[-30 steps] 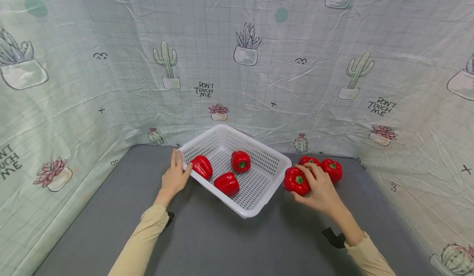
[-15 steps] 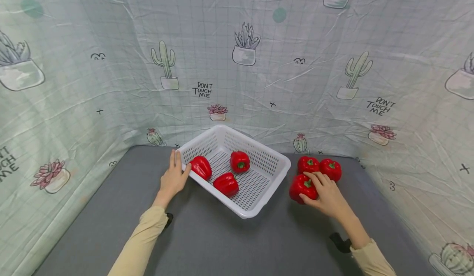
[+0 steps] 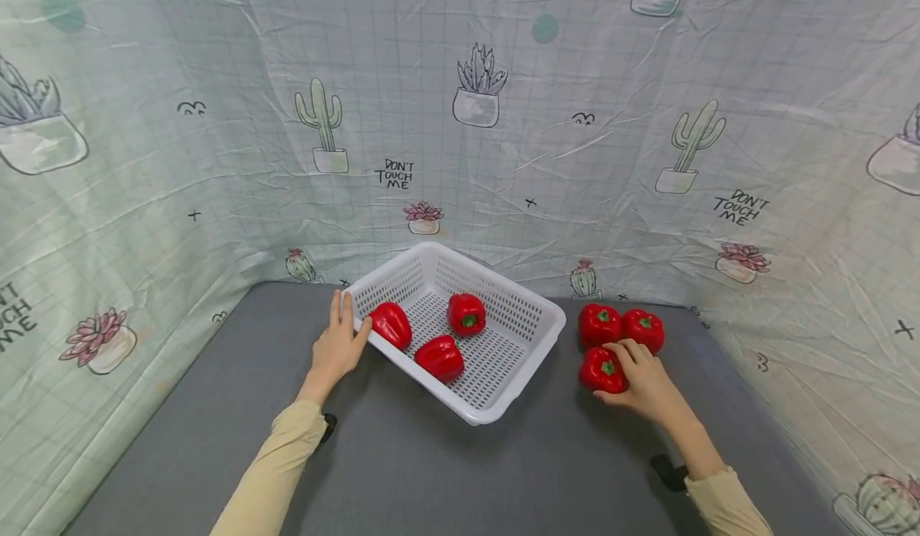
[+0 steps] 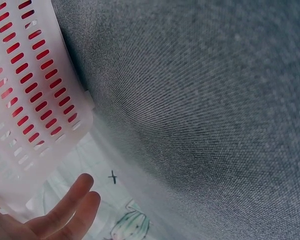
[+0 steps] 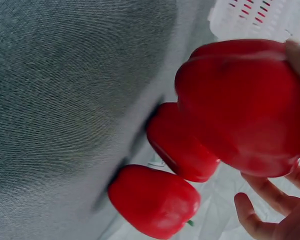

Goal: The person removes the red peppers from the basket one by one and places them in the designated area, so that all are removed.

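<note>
A white perforated plastic basket (image 3: 528, 292) stands at an angle on the grey table. Inside lie three red bell peppers, one by the left wall (image 3: 391, 325), one at the back (image 3: 466, 315) and one at the front (image 3: 439, 358). My left hand (image 3: 336, 348) rests at the basket's left corner, fingers extended along the rim; two straight fingers (image 4: 82, 212) show in the left wrist view. My right hand (image 3: 650, 384) holds a red bell pepper (image 5: 245, 107) between thumb and fingers. Behind it stand two more red bell peppers (image 3: 599, 325) (image 3: 643, 331).
A cactus-printed fabric curtain (image 3: 532, 152) encloses the back and both sides of the grey table (image 3: 460, 480). The pair of peppers sits close to the back edge, right of the basket.
My right hand has moved right and toward me with its bell pepper, away from the basket's right corner, uncovering the two peppers behind. My left hand and the basket have stayed put.
</note>
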A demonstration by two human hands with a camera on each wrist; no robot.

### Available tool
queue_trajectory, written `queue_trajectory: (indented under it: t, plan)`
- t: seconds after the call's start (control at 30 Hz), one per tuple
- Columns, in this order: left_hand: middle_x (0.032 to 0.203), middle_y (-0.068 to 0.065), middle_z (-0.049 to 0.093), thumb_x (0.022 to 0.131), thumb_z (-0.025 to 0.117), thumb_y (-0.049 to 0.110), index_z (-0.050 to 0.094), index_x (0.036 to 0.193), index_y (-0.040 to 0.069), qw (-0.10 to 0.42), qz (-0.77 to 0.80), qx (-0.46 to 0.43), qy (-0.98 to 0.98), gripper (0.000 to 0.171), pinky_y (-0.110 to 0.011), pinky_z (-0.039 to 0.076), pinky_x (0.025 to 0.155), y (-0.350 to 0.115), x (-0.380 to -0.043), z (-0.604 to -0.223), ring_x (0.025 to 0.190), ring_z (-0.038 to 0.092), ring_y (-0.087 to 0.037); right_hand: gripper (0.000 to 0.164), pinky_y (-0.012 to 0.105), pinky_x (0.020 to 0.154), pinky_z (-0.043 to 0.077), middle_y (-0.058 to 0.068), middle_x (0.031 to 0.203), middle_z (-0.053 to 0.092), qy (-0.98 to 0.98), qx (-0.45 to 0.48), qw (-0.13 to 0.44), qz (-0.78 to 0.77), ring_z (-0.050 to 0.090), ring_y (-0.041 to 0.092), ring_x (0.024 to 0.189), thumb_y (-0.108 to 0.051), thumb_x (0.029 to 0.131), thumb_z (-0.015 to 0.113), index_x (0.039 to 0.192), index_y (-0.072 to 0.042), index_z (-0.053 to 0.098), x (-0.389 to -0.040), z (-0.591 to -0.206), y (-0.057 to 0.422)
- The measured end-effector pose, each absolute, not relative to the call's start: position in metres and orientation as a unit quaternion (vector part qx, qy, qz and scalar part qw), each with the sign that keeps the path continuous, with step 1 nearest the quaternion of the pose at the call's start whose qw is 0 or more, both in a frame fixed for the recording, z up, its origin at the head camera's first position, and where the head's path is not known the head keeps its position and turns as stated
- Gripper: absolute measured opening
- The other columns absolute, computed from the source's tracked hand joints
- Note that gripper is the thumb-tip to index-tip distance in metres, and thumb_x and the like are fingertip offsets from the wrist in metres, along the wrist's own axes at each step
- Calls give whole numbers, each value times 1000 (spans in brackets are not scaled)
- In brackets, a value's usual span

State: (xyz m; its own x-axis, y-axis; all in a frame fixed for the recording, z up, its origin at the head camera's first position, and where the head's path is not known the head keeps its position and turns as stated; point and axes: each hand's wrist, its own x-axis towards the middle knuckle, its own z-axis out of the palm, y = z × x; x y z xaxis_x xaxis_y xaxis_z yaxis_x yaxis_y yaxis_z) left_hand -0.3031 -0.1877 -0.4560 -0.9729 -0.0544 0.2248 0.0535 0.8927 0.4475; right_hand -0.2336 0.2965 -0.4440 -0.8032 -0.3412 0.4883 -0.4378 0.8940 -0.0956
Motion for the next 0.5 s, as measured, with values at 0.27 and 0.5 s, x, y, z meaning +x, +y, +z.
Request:
queue_trajectory:
  t: [0.27,0.5]
  plan:
    - [150,-16,2,93,31,46,9,144,4,119,-234,1,-965,70,-55,45,70,-188,-303,-457,90,58,-41,67,44,66,34,15,97,50,-944,196,255,76,46,27,89,-30,51,83,106,-3,54,-238,-448,300]
    - [150,-17,1,93,30,46,8,144,4,120,-236,0,-964,70,-55,45,69,-189,-304,-457,91,57,-42,70,47,68,33,15,101,48,-944,202,253,56,44,30,90,-29,53,83,112,-5,53,-244,-449,303]
